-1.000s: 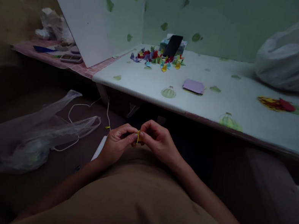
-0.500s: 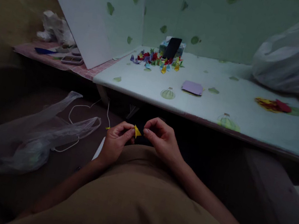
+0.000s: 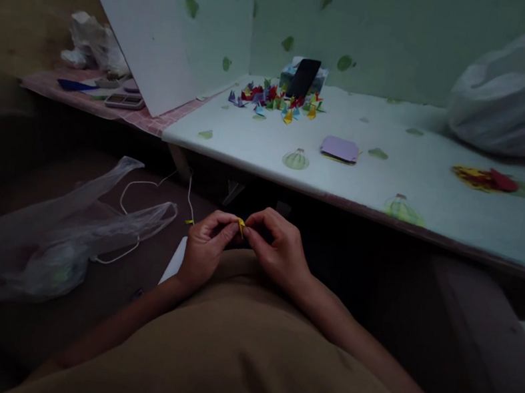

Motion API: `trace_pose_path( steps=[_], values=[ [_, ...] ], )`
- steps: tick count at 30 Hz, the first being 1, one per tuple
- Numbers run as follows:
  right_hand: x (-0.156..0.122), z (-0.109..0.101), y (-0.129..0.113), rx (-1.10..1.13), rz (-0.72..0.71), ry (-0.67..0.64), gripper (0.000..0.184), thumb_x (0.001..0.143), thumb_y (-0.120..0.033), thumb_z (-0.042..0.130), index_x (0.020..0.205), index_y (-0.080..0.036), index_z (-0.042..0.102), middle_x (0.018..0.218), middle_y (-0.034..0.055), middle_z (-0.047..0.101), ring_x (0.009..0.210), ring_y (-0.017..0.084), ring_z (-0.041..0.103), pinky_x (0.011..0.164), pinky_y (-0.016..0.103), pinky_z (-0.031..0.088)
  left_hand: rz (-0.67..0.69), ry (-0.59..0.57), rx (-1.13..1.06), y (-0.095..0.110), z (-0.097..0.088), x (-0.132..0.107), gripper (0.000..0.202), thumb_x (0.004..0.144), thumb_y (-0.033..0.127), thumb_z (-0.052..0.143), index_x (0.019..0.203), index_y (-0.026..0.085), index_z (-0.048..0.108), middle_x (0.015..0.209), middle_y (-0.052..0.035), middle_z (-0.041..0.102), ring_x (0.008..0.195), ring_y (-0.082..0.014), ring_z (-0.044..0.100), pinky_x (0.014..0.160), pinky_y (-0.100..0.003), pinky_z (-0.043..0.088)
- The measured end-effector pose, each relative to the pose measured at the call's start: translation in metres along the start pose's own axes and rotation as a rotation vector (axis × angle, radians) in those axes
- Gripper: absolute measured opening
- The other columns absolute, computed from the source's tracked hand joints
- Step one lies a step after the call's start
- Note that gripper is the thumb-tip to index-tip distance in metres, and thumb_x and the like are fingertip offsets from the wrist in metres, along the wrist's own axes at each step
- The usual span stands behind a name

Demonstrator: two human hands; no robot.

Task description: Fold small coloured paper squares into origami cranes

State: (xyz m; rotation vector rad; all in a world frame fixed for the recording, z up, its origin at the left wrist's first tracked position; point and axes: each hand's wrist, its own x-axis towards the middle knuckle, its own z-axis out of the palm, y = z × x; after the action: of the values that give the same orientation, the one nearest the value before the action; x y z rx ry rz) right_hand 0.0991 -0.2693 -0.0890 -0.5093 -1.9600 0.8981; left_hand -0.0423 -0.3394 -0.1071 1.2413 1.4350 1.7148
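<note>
A small folded yellow origami paper (image 3: 241,225) is held above my lap, mostly hidden by fingertips. My left hand (image 3: 206,241) pinches it between thumb and fingers from the left. From the right, my right hand (image 3: 279,243) closes thumb and forefinger on its other side. Ahead on the table, several small folded paper cranes (image 3: 272,98) in red, yellow, blue, green and purple stand in a cluster. Nearer the table's front lies a stack of purple square paper (image 3: 340,148), with a yellow edge showing beneath.
A dark phone (image 3: 304,78) leans on a tissue box (image 3: 288,78) behind the cranes. Yellow and red paper pieces (image 3: 483,179) lie at right, below a big white plastic bag (image 3: 523,100). The table's front edge (image 3: 342,204) runs beyond my hands. A clear plastic bag (image 3: 59,255) and white cable (image 3: 129,190) are lower left.
My right hand has moved left and closed its fingertips on the yellow origami paper. Less of the paper shows now. My left hand has kept its pinch.
</note>
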Motion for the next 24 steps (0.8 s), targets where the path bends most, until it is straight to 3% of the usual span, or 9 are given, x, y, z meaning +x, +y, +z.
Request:
trace_pose_path(
  steps=[14,24],
  values=[
    [-0.0004,-0.0006,-0.0012,-0.070,-0.077,0.019,0.006,0.089,-0.015,0.061,0.083,-0.018,0.060,0.076,0.0023,0.062,0.070,0.015,0.058,0.064,0.027,0.045,0.138,0.013,0.088,-0.0011,0.0004,-0.0008,0.004,0.087,0.023,0.067,0.087,0.020,0.070,0.079,0.0018,0.069,0.074,-0.0112,0.065,0.070,-0.022,0.052],
    [-0.0002,-0.0023,-0.0027,-0.058,-0.082,0.017,0.010,0.089,-0.012,0.058,0.081,-0.017,0.061,0.075,0.0020,0.063,0.069,0.014,0.060,0.063,0.025,0.045,0.086,-0.020,0.030,-0.0003,0.0018,-0.0021,0.006,0.086,0.025,0.069,0.087,0.020,0.070,0.077,0.0018,0.069,0.072,-0.0118,0.067,0.069,-0.024,0.055]
  ],
)
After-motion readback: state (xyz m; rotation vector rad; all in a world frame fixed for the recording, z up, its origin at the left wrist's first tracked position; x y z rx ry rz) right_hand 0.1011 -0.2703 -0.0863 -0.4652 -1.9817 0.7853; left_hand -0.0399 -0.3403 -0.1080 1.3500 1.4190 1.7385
